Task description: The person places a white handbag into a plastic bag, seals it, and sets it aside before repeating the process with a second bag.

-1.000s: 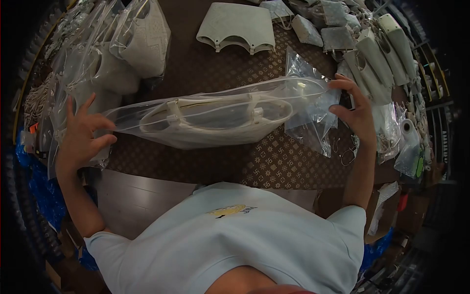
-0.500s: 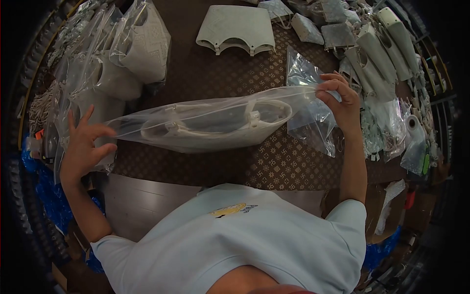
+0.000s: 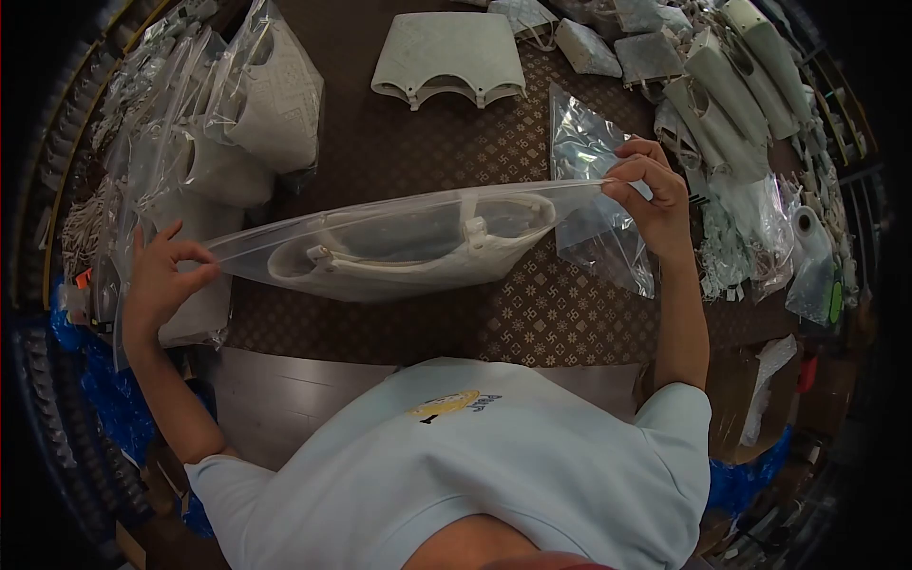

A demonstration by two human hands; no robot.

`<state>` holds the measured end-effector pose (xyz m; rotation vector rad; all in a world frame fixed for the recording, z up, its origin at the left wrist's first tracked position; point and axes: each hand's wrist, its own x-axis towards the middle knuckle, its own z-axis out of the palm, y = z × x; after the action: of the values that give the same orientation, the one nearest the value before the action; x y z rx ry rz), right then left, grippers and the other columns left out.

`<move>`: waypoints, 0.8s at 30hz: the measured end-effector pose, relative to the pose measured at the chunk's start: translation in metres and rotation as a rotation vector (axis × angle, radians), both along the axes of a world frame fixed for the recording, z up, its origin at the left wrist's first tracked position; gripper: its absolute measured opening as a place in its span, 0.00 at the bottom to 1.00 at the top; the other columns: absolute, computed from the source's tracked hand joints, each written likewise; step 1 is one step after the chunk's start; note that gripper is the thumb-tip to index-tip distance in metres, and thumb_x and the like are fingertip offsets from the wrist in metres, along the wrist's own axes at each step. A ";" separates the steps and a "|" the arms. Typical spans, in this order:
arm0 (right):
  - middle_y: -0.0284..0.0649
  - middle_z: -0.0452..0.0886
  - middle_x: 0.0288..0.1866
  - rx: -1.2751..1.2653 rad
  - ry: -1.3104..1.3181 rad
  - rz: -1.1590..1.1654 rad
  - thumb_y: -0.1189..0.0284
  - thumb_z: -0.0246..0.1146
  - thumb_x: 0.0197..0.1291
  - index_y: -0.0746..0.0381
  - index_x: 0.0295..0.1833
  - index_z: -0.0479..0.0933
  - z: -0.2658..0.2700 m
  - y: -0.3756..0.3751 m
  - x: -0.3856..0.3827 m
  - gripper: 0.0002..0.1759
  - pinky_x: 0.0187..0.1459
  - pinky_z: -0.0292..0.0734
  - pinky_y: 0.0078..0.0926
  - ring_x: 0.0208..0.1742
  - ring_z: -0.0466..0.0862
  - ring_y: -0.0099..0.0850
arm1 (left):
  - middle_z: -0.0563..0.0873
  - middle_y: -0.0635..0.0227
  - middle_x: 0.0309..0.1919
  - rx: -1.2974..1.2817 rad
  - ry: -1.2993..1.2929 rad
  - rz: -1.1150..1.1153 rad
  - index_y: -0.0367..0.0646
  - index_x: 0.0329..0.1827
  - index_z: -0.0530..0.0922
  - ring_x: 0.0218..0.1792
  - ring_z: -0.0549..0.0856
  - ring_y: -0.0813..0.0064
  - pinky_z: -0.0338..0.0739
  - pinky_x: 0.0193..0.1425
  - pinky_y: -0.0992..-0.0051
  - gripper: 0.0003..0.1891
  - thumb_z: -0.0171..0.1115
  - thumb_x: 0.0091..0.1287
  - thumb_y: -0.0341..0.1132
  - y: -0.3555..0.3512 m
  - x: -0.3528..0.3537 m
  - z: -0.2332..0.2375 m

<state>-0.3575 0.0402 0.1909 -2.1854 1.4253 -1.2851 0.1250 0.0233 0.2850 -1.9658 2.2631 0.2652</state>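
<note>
A white handbag (image 3: 380, 279) sits inside a clear plastic bag (image 3: 380, 217) in front of my chest. The plastic bag's top edge is stretched into a nearly straight line between my hands. My left hand (image 3: 163, 280) pinches its left corner between thumb and forefinger, with the other fingers raised. At the opposite corner, my right hand (image 3: 655, 195) is closed on the same edge in a pinch. Through the film the handbag's open top and strap tabs show. Beneath my right hand lies a flat, shiny clear plastic bag (image 3: 608, 242).
Bagged white handbags (image 3: 271, 104) stand at the left. Another white handbag (image 3: 448, 59) lies at the back of the brown patterned table (image 3: 532, 332). Several pale bags (image 3: 727, 95) are piled at the right, near a roll in clear plastic (image 3: 807, 228).
My left thumb and forefinger have closed on the plastic bag's corner; they were apart before. The bag's top edge has become straighter and tighter. My right hand keeps its pinch.
</note>
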 end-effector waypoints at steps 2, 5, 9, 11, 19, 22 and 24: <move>0.31 0.79 0.30 -0.005 -0.015 -0.010 0.79 0.70 0.42 0.63 0.29 0.78 -0.001 0.000 -0.003 0.07 0.45 0.71 0.27 0.45 0.76 0.29 | 0.83 0.69 0.35 -0.030 0.000 -0.035 0.47 0.39 0.81 0.61 0.70 0.62 0.34 0.72 0.55 0.15 0.67 0.49 0.40 -0.001 -0.009 0.002; 0.31 0.79 0.31 0.027 -0.103 0.000 0.79 0.70 0.42 0.63 0.29 0.78 -0.005 0.004 -0.003 0.08 0.45 0.71 0.26 0.45 0.76 0.29 | 0.83 0.70 0.39 -0.483 0.119 -0.320 0.47 0.46 0.79 0.60 0.72 0.64 0.38 0.71 0.52 0.21 0.67 0.51 0.46 0.005 -0.068 0.000; 0.31 0.79 0.30 0.021 -0.062 0.007 0.79 0.70 0.42 0.62 0.30 0.78 -0.003 0.005 0.001 0.08 0.45 0.71 0.26 0.44 0.76 0.29 | 0.83 0.70 0.41 -0.648 0.503 -0.645 0.48 0.46 0.79 0.56 0.75 0.68 0.44 0.69 0.51 0.18 0.66 0.54 0.43 0.001 -0.213 -0.040; 0.32 0.79 0.30 -0.008 -0.031 -0.001 0.79 0.70 0.41 0.62 0.30 0.78 -0.001 0.008 0.000 0.09 0.45 0.72 0.26 0.43 0.77 0.29 | 0.83 0.70 0.39 -0.653 0.588 -0.704 0.48 0.44 0.79 0.53 0.77 0.69 0.47 0.69 0.51 0.16 0.65 0.55 0.42 -0.006 -0.260 -0.054; 0.35 0.79 0.33 -0.018 -0.047 0.016 0.79 0.69 0.42 0.63 0.30 0.77 -0.004 0.012 -0.003 0.08 0.44 0.71 0.27 0.42 0.77 0.31 | 0.79 0.75 0.23 -0.658 0.571 -0.866 0.47 0.25 0.81 0.38 0.78 0.74 0.56 0.64 0.53 0.04 0.63 0.54 0.35 -0.021 -0.303 -0.071; 0.35 0.79 0.32 -0.009 -0.062 0.019 0.79 0.69 0.42 0.63 0.30 0.77 -0.007 0.012 -0.004 0.08 0.44 0.71 0.27 0.42 0.77 0.30 | 0.79 0.75 0.24 -0.690 0.517 -0.879 0.47 0.25 0.80 0.38 0.78 0.74 0.57 0.63 0.54 0.04 0.62 0.55 0.35 -0.020 -0.305 -0.070; 0.35 0.79 0.32 -0.012 -0.075 0.033 0.80 0.68 0.43 0.63 0.30 0.77 -0.006 0.010 -0.002 0.07 0.44 0.71 0.27 0.42 0.77 0.30 | 0.79 0.75 0.24 -0.690 0.511 -0.854 0.47 0.25 0.80 0.38 0.78 0.74 0.58 0.62 0.54 0.04 0.61 0.55 0.35 -0.020 -0.302 -0.072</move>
<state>-0.3596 0.0500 0.1847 -2.1352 1.3507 -1.3529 -0.1770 0.0029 0.2129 -0.9259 3.6359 -0.1621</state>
